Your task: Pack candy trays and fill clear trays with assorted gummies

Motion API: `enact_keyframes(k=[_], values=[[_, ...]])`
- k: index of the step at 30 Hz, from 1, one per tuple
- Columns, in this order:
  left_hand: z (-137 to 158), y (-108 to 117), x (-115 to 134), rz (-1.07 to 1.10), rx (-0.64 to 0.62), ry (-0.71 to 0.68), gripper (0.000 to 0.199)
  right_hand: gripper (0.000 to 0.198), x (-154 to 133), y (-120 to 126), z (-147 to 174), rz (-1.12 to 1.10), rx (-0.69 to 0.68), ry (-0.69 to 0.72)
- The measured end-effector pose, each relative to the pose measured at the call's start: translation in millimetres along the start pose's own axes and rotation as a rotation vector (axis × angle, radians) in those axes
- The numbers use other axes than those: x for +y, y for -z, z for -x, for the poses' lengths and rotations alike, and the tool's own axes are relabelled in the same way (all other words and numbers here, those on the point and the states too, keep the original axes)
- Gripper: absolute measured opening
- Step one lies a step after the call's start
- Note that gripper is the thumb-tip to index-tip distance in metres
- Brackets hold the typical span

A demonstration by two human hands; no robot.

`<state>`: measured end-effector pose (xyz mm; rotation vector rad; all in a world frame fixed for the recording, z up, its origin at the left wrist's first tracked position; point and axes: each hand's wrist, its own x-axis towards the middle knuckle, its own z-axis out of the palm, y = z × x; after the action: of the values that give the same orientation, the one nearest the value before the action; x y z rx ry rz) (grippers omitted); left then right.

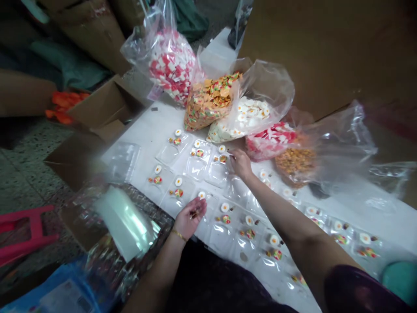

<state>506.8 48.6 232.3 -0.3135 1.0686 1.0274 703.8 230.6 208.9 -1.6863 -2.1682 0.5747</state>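
My left hand (191,216) is palm up and cupped around several small brown pieces (194,213), low over the front row of packets. My right hand (241,163) reaches to the back row, fingertips pinched together beside a clear packet (216,173); what they hold, if anything, is too small to make out. On that packet lie a white and yellow fried-egg-shaped piece (222,148) and a round, brownish piece (223,159). More clear packets stand in rows, many bearing an egg-shaped piece and a colourful pizza-like piece (178,192).
Along the table's (143,130) back edge stand open plastic bags: red-and-white pieces (172,65), pizza-like pieces (208,102), egg-shaped pieces (250,112) and small brown pieces (295,163). Clear sleeves (127,221) lie at the left, near a cardboard box (100,104) and a pink stool (32,230).
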Motion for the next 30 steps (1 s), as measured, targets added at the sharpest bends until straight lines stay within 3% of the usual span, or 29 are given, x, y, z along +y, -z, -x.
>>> enact_keyframes(k=[3,5,8,10,12,14,17,20,24,30], values=[[5.0,1.5,-5.7,-0.025,-0.134,0.026,0.03,0.024,-51.1,-9.1,74.3,-0.334,-0.305,0.228],[11.1,11.2,-18.1,-0.065,-0.204,0.06,0.039,0.021,-79.7,-15.6,128.9,-0.426,-0.487,0.381],[23.3,31.3,-40.8,-0.115,-0.256,0.156,0.046,0.02,-94.5,-23.0,188.0,-0.535,-0.485,0.209],[30.2,42.5,-50.3,-0.127,-0.251,0.207,0.045,0.018,-87.0,-25.4,201.8,-0.611,-0.427,0.039],[34.0,49.5,-51.5,-0.13,-0.21,0.215,0.041,0.015,-74.4,-25.9,195.5,-0.605,-0.341,-0.063],[35.4,53.0,-45.3,-0.137,-0.157,0.194,0.038,0.014,-64.7,-26.1,175.6,-0.512,-0.258,-0.07],[37.4,55.6,-29.9,-0.146,-0.105,0.15,0.035,0.015,-63.4,-30.4,141.1,-0.322,-0.227,-0.033],[42.3,59.4,-18.1,-0.132,-0.079,0.1,0.034,0.013,-71.3,-41.1,121.5,-0.281,-0.227,-0.167],[47.9,68.4,-15.0,-0.088,-0.074,0.072,0.033,0.012,-76.3,-56.4,118.7,-0.407,-0.147,-0.411],[46.8,76.3,-17.4,-0.046,-0.106,0.079,0.035,0.023,-72.7,-54.5,121.4,-0.221,-0.106,-0.43]])
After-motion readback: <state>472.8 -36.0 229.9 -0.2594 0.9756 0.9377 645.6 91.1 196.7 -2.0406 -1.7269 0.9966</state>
